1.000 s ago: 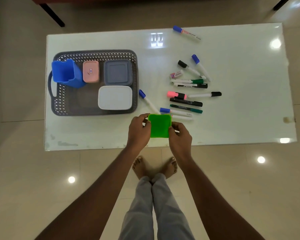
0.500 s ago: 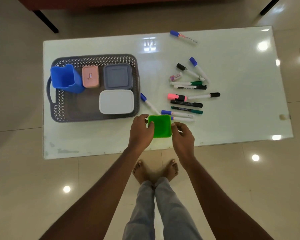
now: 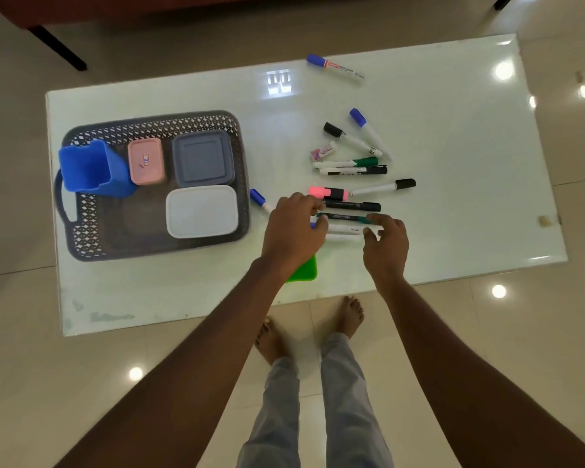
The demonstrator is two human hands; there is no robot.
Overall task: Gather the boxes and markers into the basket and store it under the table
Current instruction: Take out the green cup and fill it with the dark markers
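A grey mesh basket (image 3: 149,125) sits on the left of the white table (image 3: 460,136). It holds a blue cup (image 3: 92,167), a pink box (image 3: 146,160), a grey box (image 3: 203,158) and a white box (image 3: 201,211). A green box (image 3: 305,270) stands near the front edge, half hidden under my left wrist. Several markers lie in a loose pile, among them a pink highlighter (image 3: 328,191) and a black marker (image 3: 352,206). My left hand (image 3: 293,231) rests with bent fingers on the near markers' left ends. My right hand (image 3: 384,244), fingers apart, touches their right ends.
One blue-capped marker (image 3: 335,67) lies alone near the far edge, another (image 3: 259,198) beside the basket's right wall. A small correction-fluid tube (image 3: 323,152) lies among the markers. Dark furniture legs (image 3: 58,49) stand beyond the table. My bare feet are under the front edge.
Both hands have let go of the green box, which now stands on the table, and have moved forward onto the near markers. The camera view has shifted slightly.
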